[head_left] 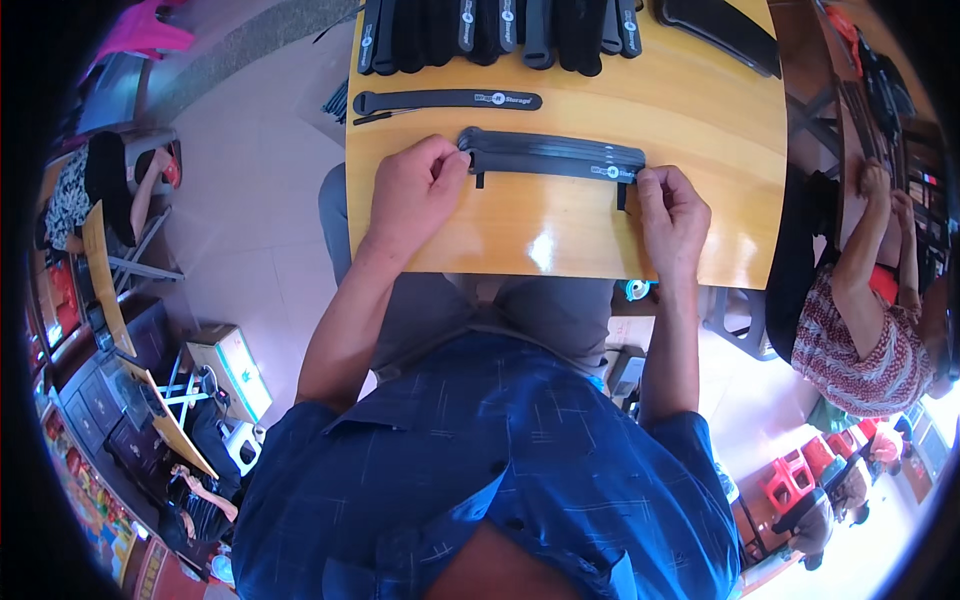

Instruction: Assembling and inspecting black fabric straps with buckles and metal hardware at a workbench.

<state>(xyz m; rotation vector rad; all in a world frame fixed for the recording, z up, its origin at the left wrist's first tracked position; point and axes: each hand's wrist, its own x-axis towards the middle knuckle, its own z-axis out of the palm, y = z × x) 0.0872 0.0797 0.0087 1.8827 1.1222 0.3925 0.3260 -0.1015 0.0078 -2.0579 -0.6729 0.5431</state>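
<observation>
A small stack of dark grey hook-and-loop straps (550, 155) is stretched level between my hands, over the near part of the wooden table. My left hand (420, 185) pinches the stack's left end, where a slot shows. At the right end, my right hand (675, 205) grips the straps between thumb and fingers. Two short black tabs hang below the stack, one near each hand. Beyond it lies a single dark strap (440, 101) with a rounded end, and a thin black stick-like piece (385, 116) rests just in front of that strap.
Along the table's far edge lies a row of several grey and black straps (465, 30). A black pile (718, 35) sits at the far right corner of the table (720, 150). Other people sit at tables on both sides. A carton (228, 370) stands on the floor at left.
</observation>
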